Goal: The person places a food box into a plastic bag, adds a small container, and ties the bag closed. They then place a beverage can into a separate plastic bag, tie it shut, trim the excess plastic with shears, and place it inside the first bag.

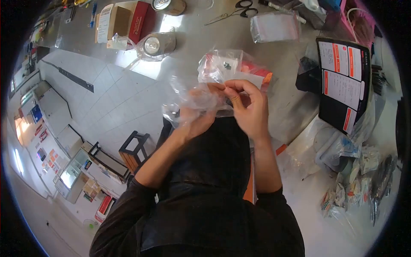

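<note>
Near the table's front edge, my left hand [199, 109] is closed on a crumpled clear plastic bag [173, 105], which covers part of its fingers. Just to the right, my right hand [248, 105] pinches with thumb and index finger at the bag's edge, its fingertips close to those of my left hand. Beyond both hands lies a clear packet [222, 64] with small dark pieces visible in it, beside red and orange packaging [255, 70].
Two cans [153, 44] [162, 3], an open red box [138, 21], black scissors [244, 9] and a stack of clear bags [275, 28] sit on the metal table [192, 38]. A black panel with labels [342, 81] stands right. A stool [135, 147] is at lower left.
</note>
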Available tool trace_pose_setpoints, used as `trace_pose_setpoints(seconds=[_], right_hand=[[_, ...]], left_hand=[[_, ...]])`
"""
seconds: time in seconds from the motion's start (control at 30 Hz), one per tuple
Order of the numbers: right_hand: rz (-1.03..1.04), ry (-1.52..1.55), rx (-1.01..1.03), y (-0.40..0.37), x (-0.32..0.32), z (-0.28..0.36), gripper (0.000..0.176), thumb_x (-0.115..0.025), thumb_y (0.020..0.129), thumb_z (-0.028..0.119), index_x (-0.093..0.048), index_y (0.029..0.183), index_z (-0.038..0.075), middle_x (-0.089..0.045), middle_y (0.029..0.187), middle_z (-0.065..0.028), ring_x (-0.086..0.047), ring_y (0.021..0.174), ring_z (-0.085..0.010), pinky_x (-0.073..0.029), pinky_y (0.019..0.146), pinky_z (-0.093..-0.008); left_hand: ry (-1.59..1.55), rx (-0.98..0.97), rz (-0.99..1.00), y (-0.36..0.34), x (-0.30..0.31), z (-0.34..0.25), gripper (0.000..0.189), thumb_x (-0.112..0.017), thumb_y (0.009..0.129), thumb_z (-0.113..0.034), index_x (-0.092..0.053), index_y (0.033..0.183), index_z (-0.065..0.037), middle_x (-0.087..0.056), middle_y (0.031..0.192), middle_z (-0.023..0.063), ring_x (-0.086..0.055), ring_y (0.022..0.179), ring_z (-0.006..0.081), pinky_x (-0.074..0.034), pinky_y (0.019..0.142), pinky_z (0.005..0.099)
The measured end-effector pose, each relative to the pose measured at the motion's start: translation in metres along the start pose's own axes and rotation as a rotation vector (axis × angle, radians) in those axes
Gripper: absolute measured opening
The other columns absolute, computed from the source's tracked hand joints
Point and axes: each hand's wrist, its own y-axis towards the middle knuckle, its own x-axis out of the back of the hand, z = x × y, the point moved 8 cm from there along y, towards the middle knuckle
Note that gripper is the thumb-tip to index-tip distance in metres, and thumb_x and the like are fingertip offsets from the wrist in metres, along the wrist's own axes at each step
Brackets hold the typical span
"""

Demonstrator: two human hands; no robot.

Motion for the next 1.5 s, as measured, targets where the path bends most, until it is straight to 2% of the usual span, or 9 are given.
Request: trace_pose_setpoints(seconds=[0.07,0.17,0.5,0.87,0.93,1.27,1.3,1.37,1.5], right_hand=[[0.185,0.132,-0.148,0.015,0.002,-0.012,0.02,-0.073,0.091,0.002,-0.073,0.111,0.0,-0.07,0.087,-0.0068,-0.065,0.08,-0.013,-0.051,0.071,-0.0278],[0.493,0.19,-0.264,0.034,-0.002,-0.024,0.018,-0.074,0.091,0.008,-0.074,0.108,0.001,-0.073,0.087,-0.0059,-0.066,0.077,-0.0112,-0.052,0.071,-0.0285],[-0.13,-0.435,0.305,0.018,0.006,-0.016,0.005,-0.062,0.085,-0.001,-0.065,0.089,0.002,-0.069,0.078,-0.0131,-0.067,0.073,-0.0331,-0.051,0.069,-0.0405],[-0.196,-0.116,0.121,-0.005,0.018,-0.022,0.017,-0.061,0.102,0.017,-0.063,0.102,0.001,-0.07,0.093,-0.0148,-0.068,0.085,-0.0299,-0.053,0.078,-0.0395],[-0.262,-0.088,0.247,-0.001,0.018,-0.026,0.02,-0.061,0.103,0.018,-0.061,0.093,0.001,-0.068,0.083,-0.0109,-0.066,0.08,-0.0191,-0.052,0.075,-0.0343],[-0.21,-0.113,0.294,-0.003,0.015,-0.012,0.029,-0.058,0.106,0.027,-0.065,0.105,0.0,-0.07,0.084,-0.0136,-0.07,0.078,-0.0273,-0.054,0.076,-0.0404],[-0.155,-0.066,0.165,-0.004,0.016,-0.013,0.016,-0.068,0.098,0.016,-0.065,0.103,0.0,-0.064,0.104,-0.0141,-0.067,0.095,-0.0264,-0.056,0.08,-0.0338],[-0.175,-0.173,0.299,-0.007,0.021,0.018,0.018,-0.071,0.093,0.013,-0.065,0.106,0.001,-0.064,0.11,-0.0149,-0.066,0.099,-0.0261,-0.056,0.08,-0.0337],[-0.109,-0.35,0.628,-0.02,0.007,0.109,0.036,-0.08,0.083,0.008,-0.065,0.115,0.001,-0.065,0.116,-0.0155,-0.066,0.103,-0.026,-0.055,0.078,-0.0331]], left_hand=[[0.396,-0.208,0.12,0.005,-0.001,-0.018,0.017,-0.068,0.088,-0.009,-0.069,0.105,-0.006,-0.07,0.106,0.01,-0.069,0.1,0.0236,-0.056,0.084,0.0363],[0.02,-0.311,0.183,0.016,0.008,-0.019,0.023,-0.068,0.08,-0.011,-0.067,0.103,-0.005,-0.069,0.103,0.0101,-0.067,0.097,0.0274,-0.055,0.085,0.0392],[0.703,-1.026,0.668,0.019,-0.006,-0.046,0.028,-0.068,0.076,-0.014,-0.064,0.102,-0.004,-0.064,0.104,0.0093,-0.06,0.1,0.0278,-0.053,0.089,0.0388],[0.081,-0.066,0.097,0.004,0.021,-0.002,0.022,-0.064,0.091,-0.013,-0.071,0.111,-0.007,-0.071,0.106,0.0161,-0.068,0.102,0.0295,-0.053,0.09,0.039],[0.072,-0.297,0.0,0.002,0.018,-0.002,0.021,-0.063,0.092,-0.015,-0.07,0.109,-0.005,-0.071,0.101,0.0169,-0.068,0.098,0.0302,-0.053,0.087,0.0402],[-0.12,-0.301,-0.054,-0.007,0.025,-0.014,0.03,-0.072,0.094,-0.024,-0.068,0.115,-0.003,-0.069,0.112,0.0117,-0.066,0.103,0.0268,-0.052,0.092,0.0409],[-0.182,-0.104,-0.078,-0.006,0.023,0.007,0.04,-0.076,0.092,-0.024,-0.065,0.124,-0.004,-0.068,0.117,0.0097,-0.064,0.108,0.022,-0.052,0.094,0.0383],[0.0,-0.416,-0.173,-0.004,0.037,-0.01,0.046,-0.078,0.09,-0.025,-0.064,0.128,-0.004,-0.068,0.118,0.0113,-0.064,0.106,0.0207,-0.052,0.092,0.0362],[-0.086,-0.132,-0.366,-0.002,0.068,-0.013,0.045,-0.082,0.088,-0.027,-0.064,0.12,-0.002,-0.068,0.111,0.0143,-0.066,0.108,0.0244,-0.053,0.09,0.0384]])
